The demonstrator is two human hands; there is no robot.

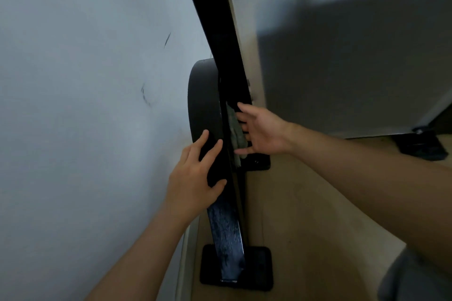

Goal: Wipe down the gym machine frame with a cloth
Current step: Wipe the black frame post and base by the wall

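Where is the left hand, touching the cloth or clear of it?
Apart. The head view shows the left hand spread on the black frame, with bare frame between its fingertips and the grey cloth under the right hand.

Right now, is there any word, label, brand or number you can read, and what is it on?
None readable. The black frame shows no label, the cloth is plain, and the wall bears only dark scuff marks, not writing.
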